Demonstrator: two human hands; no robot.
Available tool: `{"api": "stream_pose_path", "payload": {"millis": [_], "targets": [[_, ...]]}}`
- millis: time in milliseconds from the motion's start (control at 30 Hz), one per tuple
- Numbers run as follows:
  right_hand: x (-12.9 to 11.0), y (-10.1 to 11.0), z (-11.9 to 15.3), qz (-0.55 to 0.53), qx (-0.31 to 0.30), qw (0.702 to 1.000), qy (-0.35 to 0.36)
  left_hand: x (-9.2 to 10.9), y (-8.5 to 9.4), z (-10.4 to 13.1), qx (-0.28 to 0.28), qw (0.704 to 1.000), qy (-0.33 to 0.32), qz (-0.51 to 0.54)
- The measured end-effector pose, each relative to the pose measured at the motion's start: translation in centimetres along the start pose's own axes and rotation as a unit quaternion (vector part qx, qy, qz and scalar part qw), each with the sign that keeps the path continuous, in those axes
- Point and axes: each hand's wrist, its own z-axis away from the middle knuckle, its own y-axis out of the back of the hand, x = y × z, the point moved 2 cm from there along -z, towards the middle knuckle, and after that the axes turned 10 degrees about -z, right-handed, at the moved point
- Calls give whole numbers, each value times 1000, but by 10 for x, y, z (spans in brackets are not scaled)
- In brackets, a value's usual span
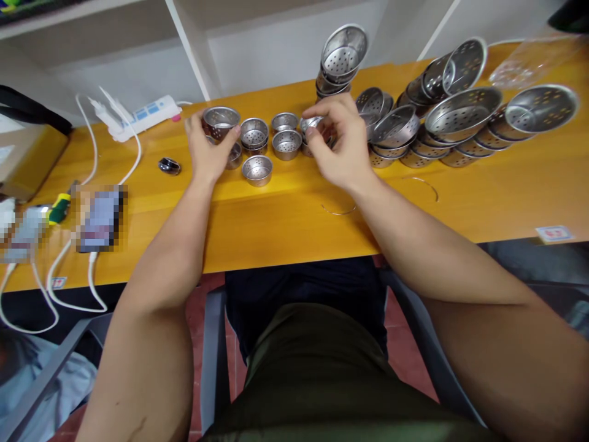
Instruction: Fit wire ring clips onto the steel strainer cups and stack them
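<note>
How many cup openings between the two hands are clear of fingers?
4: atop the low stack beside the left hand; the cup nearest the person; the middle cup, farther right; and the rear cup behind it. Nested cups may be hidden.

No lettering is legible; the labels are only patches of colour.
A small sticker (554,234) with a blue border and reddish marks sits at the near edge of the desk (285,227), far to the right; its characters are too blurred to make out. A similar blue-edged sticker (58,282) lies at the same edge on the left, partly framed by a white cable (95,288), and its marks cannot be read either. On the cardboard box (34,161) at far left, a pale label (5,153) shows no distinct print. The screen of the dark phone (102,218) is pixelated, hiding any text.
</note>
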Motion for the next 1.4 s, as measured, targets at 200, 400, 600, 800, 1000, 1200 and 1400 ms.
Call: {"api": "stream_pose_path", "payload": {"millis": [200,400,600,800,1000,1200,1400], "targets": [[0,-2,1,1,-17,1000,7,11,5,3,42,997,-18,65],[1,1,-2,-2,27,1000,2,18,-4,1,-10,997,26,68],[14,-6,3,3,-80,997,-11,9,-2,-1,4,996,60,62],[25,-20,17,34,-196,979,-34,12,2,-6,-47,996,67,23],[7,-15,10,-1,-147,989,-17,63,-22,13,-22,995,-49,80],[-13,-7,5,-67,-89,994,-15,117,-29,33,-61,991,-94,79],[-11,-9,5,-36,-145,989,-9,104,-33,34,-99,986,-111,76]]}}
